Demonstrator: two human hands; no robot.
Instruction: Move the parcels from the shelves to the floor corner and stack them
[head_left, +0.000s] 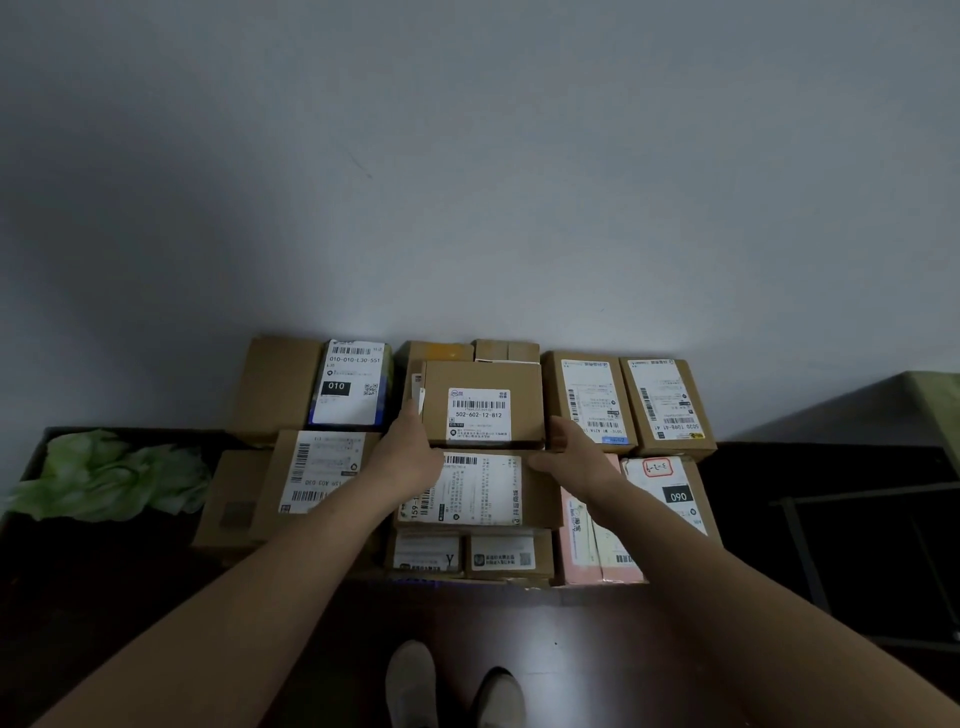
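Note:
A brown cardboard parcel (480, 382) with a white label reading 502-602-12-812 sits on top of the stack against the wall. My left hand (410, 449) holds its left side and my right hand (574, 449) holds its right side. Under it lies a flat parcel (537, 493) with a large white label. Several more labelled parcels surround it: a blue-edged parcel marked 010 (353, 382) at the left, two brown parcels (592, 400) at the right, and a pink parcel (582, 551) low on the right.
A grey wall (467, 182) backs the stack. Crumpled green plastic (114, 475) lies on the dark floor at the left. A dark metal frame (857, 545) stands at the right. My feet (452, 686) stand on the dark floor just before the stack.

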